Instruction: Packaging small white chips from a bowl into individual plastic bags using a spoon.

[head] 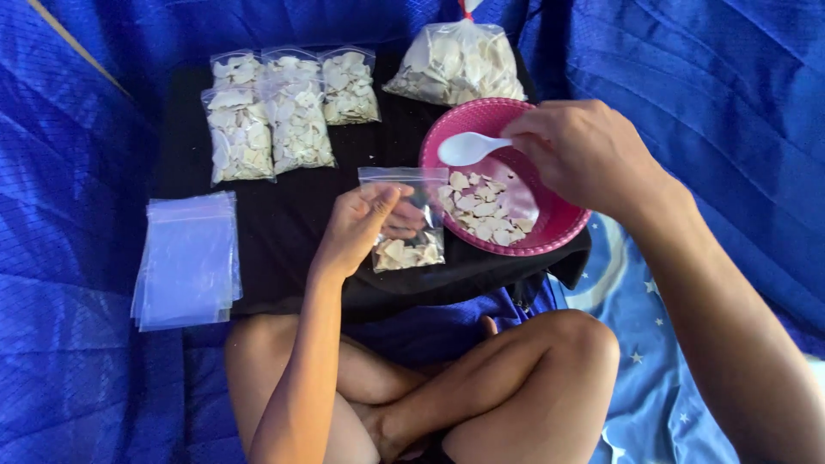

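**Hands at the small bag and the spoon over the pink bowl**

Nearest the camera, the person sat cross-legged, bare knees over a blue star-patterned cloth. Just beyond the knees lay a black cloth (292, 223) spread flat, carrying everything else.

At the near left, half off the black cloth's edge, sat a stack of empty clear bags (187, 262). Right of it, the left hand (365, 223) held a small clear zip bag (406, 219) upright, fingers curled around its near side with the thumb apparently inside the open mouth, though the plastic made that hard to read. A shallow layer of pale chips filled the bag's bottom.

Just right of the bag and touching it stood a pink bowl (550, 228), with a scatter of pale dried chips (483, 206) in it. Above the bowl's far rim the right hand (580, 150) was closed in a pinch on the handle of a white plastic spoon (468, 148), the empty scoop pointing left, level, over the bowl.

Farther off on the left lay five filled bags (288, 107), sealed and overlapping in two rows. Farthest back, beyond the bowl, rested a large clear bag of chips (455, 62), its neck tied at the top.
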